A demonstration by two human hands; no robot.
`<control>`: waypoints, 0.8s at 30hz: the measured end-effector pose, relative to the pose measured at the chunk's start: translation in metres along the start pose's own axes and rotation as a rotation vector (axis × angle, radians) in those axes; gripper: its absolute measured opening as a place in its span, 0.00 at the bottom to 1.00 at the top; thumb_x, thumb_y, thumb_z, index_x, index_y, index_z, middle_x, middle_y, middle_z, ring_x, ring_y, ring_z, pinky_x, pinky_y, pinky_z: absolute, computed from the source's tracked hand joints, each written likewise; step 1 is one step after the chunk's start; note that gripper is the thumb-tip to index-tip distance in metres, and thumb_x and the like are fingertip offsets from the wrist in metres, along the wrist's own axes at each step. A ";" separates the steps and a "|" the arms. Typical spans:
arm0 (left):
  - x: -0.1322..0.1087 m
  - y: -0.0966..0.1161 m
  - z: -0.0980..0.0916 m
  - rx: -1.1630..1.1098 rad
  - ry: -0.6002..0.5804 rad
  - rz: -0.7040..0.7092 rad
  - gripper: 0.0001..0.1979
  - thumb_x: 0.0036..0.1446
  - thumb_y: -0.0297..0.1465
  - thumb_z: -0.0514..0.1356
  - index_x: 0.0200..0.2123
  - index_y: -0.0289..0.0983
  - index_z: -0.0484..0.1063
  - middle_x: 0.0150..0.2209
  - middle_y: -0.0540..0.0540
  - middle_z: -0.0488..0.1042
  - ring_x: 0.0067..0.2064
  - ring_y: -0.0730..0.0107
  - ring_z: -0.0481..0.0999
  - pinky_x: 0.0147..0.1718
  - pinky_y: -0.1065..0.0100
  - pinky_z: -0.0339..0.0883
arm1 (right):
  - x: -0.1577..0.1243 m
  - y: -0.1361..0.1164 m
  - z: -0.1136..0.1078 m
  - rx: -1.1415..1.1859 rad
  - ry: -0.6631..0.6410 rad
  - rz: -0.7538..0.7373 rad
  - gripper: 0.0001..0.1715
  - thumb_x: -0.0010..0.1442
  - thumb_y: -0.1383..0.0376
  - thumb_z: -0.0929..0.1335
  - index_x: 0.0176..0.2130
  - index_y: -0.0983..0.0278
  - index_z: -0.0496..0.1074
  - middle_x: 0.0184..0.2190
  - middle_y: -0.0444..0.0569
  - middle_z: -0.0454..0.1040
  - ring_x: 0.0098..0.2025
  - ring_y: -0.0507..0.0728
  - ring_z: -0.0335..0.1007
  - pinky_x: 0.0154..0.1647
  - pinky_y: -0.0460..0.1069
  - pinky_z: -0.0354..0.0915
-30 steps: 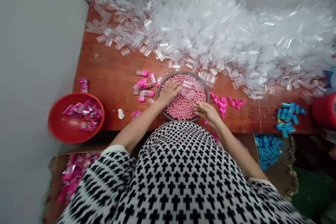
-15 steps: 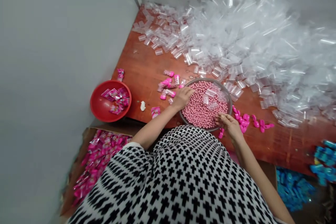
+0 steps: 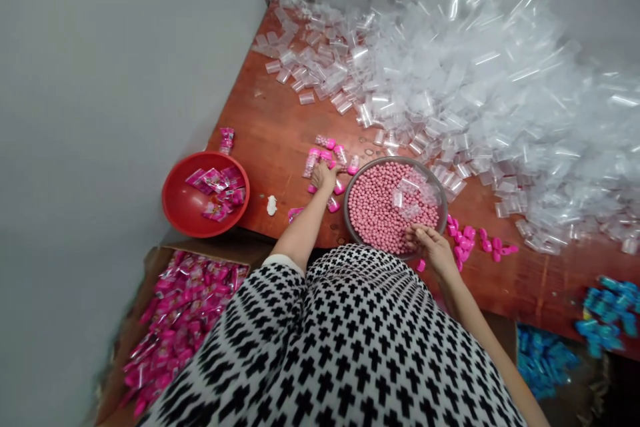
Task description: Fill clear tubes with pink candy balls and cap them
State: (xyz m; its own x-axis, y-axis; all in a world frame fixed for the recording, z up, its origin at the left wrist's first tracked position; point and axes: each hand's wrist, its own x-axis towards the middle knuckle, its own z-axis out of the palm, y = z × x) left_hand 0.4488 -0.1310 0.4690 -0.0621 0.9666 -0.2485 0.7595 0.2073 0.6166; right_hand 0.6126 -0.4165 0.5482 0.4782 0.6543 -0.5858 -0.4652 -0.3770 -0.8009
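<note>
My left hand (image 3: 325, 177) is over a cluster of small clear tubes with pink caps (image 3: 311, 161), left of the bowl. Its fingers point down among them and are partly hidden, so whether it grips one cannot be made out. A grey-rimmed bowl (image 3: 350, 219) is filled with small pink balls (image 3: 375, 207). A few clear plastic tubes (image 3: 410, 185) lie on top of the balls. My right hand (image 3: 434, 250) is at the bowl's front right edge, thumb and fingers pinched together; what they hold is too small to tell. Loose pink caps (image 3: 465, 240) lie beside it.
A big heap of clear tubes (image 3: 450, 80) covers the back and right of the table (image 3: 260, 120). On the left are a red bowl (image 3: 173, 203) with pink packets and a box of pink packets (image 3: 190, 313). Blue packets (image 3: 607, 307) lie far right.
My left hand has moved from the bowl's left side leftward to the pink-capped tubes, and some of these have shifted. My right hand remains by the bowl's front right edge. The view has shifted slightly.
</note>
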 end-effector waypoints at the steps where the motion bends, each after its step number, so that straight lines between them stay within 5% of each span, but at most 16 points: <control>1: 0.000 0.002 0.000 -0.006 -0.006 0.018 0.14 0.49 0.37 0.65 0.35 0.34 0.70 0.46 0.32 0.71 0.48 0.48 0.71 0.45 0.54 0.62 | 0.000 0.001 0.000 -0.005 0.003 -0.001 0.19 0.45 0.55 0.75 0.36 0.61 0.76 0.35 0.49 0.79 0.31 0.54 0.75 0.32 0.51 0.74; 5: -0.009 0.007 -0.007 -0.080 0.001 0.145 0.14 0.50 0.37 0.64 0.38 0.36 0.69 0.45 0.39 0.71 0.46 0.60 0.71 0.46 0.62 0.62 | 0.000 -0.004 -0.003 -0.055 -0.007 -0.027 0.19 0.45 0.53 0.75 0.36 0.60 0.76 0.35 0.49 0.79 0.32 0.57 0.75 0.34 0.54 0.73; 10: -0.046 0.013 -0.041 -0.526 -0.101 0.406 0.13 0.48 0.35 0.64 0.34 0.37 0.65 0.33 0.48 0.71 0.35 0.71 0.70 0.38 0.68 0.64 | 0.007 -0.031 0.007 -0.202 -0.075 -0.157 0.19 0.48 0.52 0.73 0.38 0.60 0.76 0.39 0.50 0.78 0.38 0.58 0.74 0.43 0.56 0.71; 16: -0.134 0.038 -0.077 -0.791 -0.527 0.602 0.19 0.49 0.41 0.64 0.40 0.37 0.66 0.35 0.48 0.71 0.35 0.71 0.72 0.36 0.68 0.67 | 0.009 -0.062 0.052 -0.028 -0.358 -0.208 0.19 0.52 0.51 0.72 0.42 0.57 0.75 0.41 0.50 0.77 0.39 0.57 0.74 0.40 0.56 0.72; 20: -0.176 0.046 -0.076 -0.868 -0.730 0.609 0.18 0.50 0.40 0.64 0.42 0.37 0.70 0.38 0.45 0.73 0.38 0.68 0.74 0.38 0.65 0.68 | 0.003 -0.064 0.055 0.021 -0.391 -0.254 0.18 0.50 0.52 0.73 0.39 0.58 0.77 0.39 0.49 0.78 0.44 0.60 0.74 0.43 0.57 0.72; 24: -0.191 0.044 -0.066 -0.788 -0.683 0.655 0.15 0.50 0.37 0.65 0.40 0.35 0.75 0.38 0.45 0.75 0.40 0.67 0.74 0.42 0.65 0.67 | -0.009 -0.061 0.038 0.038 -0.368 -0.288 0.16 0.49 0.51 0.73 0.32 0.60 0.79 0.37 0.50 0.79 0.46 0.62 0.73 0.46 0.58 0.70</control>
State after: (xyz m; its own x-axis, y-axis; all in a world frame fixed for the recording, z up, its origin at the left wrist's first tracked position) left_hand 0.4516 -0.2969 0.5929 0.7146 0.6945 0.0834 -0.0927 -0.0241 0.9954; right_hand 0.6082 -0.3743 0.6065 0.2995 0.9203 -0.2517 -0.3821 -0.1260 -0.9155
